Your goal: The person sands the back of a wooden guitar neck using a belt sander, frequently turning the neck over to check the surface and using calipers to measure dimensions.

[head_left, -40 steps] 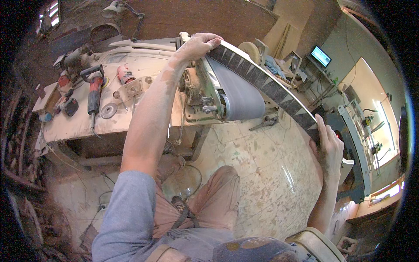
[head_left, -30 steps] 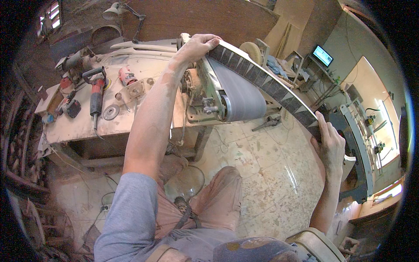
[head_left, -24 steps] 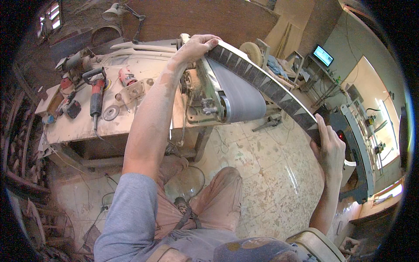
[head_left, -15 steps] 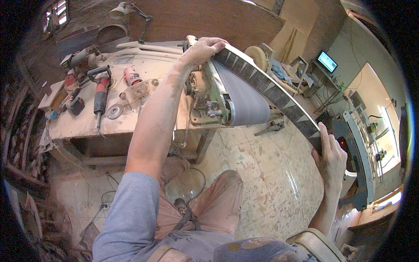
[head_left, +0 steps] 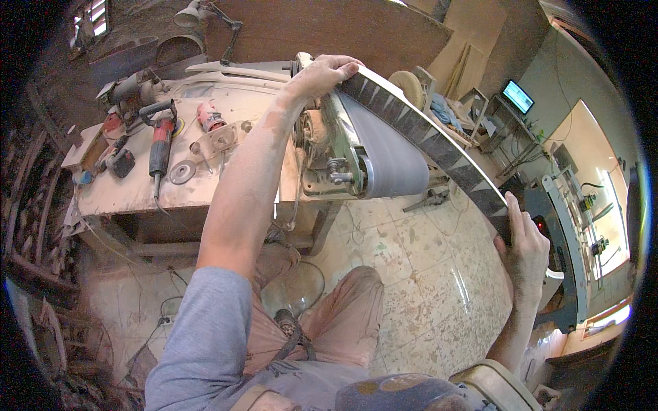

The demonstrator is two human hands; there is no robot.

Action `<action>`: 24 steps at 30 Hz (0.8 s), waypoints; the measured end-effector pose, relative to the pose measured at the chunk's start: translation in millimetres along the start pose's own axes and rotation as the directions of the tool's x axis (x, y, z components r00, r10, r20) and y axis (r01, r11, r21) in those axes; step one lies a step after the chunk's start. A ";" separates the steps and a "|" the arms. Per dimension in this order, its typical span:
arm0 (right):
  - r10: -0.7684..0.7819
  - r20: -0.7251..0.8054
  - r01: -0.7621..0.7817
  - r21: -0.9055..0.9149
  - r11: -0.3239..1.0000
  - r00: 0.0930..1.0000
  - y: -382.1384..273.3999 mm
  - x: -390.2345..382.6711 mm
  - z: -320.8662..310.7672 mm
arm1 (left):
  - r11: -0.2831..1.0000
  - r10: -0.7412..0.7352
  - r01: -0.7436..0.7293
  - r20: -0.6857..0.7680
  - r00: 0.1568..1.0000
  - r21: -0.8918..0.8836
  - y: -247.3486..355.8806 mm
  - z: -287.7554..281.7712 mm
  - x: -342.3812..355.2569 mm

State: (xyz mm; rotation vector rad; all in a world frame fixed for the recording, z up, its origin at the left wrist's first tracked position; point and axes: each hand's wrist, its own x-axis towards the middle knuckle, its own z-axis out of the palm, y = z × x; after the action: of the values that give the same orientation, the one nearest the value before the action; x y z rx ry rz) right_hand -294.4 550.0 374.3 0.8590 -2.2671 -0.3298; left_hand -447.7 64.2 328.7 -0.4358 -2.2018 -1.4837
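My left hand (head_left: 322, 77) is closed on the upper end of a long curved strip (head_left: 427, 133), dark on its face with pale triangles and a white upper edge. My right hand (head_left: 521, 240) grips the lower end of it at the right. The strip lies lengthwise along a belt sander's wide grey belt (head_left: 394, 161), at its upper right edge; whether it touches the belt is hard to tell. The sander's roller and dusty green frame (head_left: 349, 175) show under the strip, left of the belt.
A dusty bench (head_left: 116, 198) holds a red-and-black angle polisher (head_left: 161, 144), a cordless drill (head_left: 120, 161), a metal disc (head_left: 182, 171) and wooden strips (head_left: 233, 68). A lit monitor (head_left: 517, 96) and a grey machine (head_left: 565, 253) are at the right. Cords (head_left: 175, 298) lie on the tiled floor (head_left: 425, 294).
Both hands and the strip have shifted slightly right in the picture, the right hand somewhat lower than about a second ago. The bench and sander also appear shifted right as the view moved.
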 end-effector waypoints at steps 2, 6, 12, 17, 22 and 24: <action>0.004 0.005 -0.004 0.008 1.000 1.000 0.8 -1.2 -0.8 | 0.999 0.025 -0.026 0.009 1.000 0.045 3.4 0.7 -0.1; 0.004 0.005 -0.004 0.005 1.000 1.000 1.3 -1.4 -0.1 | 0.997 0.045 -0.047 0.032 0.998 0.057 0.9 -2.8 1.7; 0.013 0.008 -0.014 0.021 1.000 1.000 2.7 -4.3 -1.7 | 0.995 0.034 -0.039 0.057 0.998 0.089 3.3 -3.9 4.0; 0.017 0.014 -0.018 0.046 0.999 1.000 3.2 -5.5 -3.6 | 0.997 0.022 -0.028 0.074 0.997 0.071 1.1 -5.5 11.1; -0.006 -0.006 0.007 0.060 0.998 1.000 4.4 -2.2 -2.2 | 0.998 0.053 -0.056 0.068 0.996 0.034 -10.6 -3.3 11.9; 0.000 0.005 0.000 0.073 0.997 1.000 5.0 -1.1 -2.4 | 0.996 0.084 -0.085 0.046 0.995 0.021 -13.1 -0.7 12.1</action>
State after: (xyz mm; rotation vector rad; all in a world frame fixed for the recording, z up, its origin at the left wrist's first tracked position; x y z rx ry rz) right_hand -294.7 554.5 377.7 0.8961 -2.2961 -0.2503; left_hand -464.3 58.8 325.0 -0.5533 -2.2044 -1.4164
